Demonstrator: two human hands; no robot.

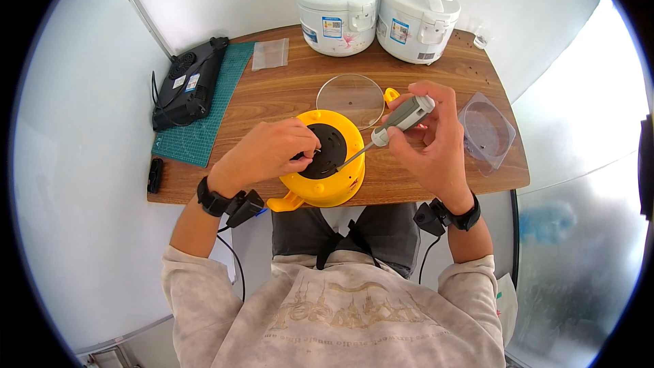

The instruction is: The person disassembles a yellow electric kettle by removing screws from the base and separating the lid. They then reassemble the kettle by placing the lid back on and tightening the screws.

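Note:
A yellow appliance body (331, 195) with a round black base plate (330, 138) facing up stands at the table's front edge, a yellow handle (286, 203) jutting toward me. Above the plate my left hand (276, 150) is closed in a pinch; a small light-coloured bit shows at its fingertips, too small to name. Wrapped round the grey-and-white grip of a screwdriver (407, 119) is my right hand (436, 140). The tool slants down to the left, its tip at the plate's right edge near the yellow rim. Whether the tip sits in a screw cannot be made out.
Behind the body lie a glass lid (350, 99) and a yellow part (391, 95). Two white rice cookers (338, 17) stand at the back. A clear plastic tray (486, 129) holds small dark bits. At left, a black appliance (191, 85) rests on a green cutting mat (184, 144).

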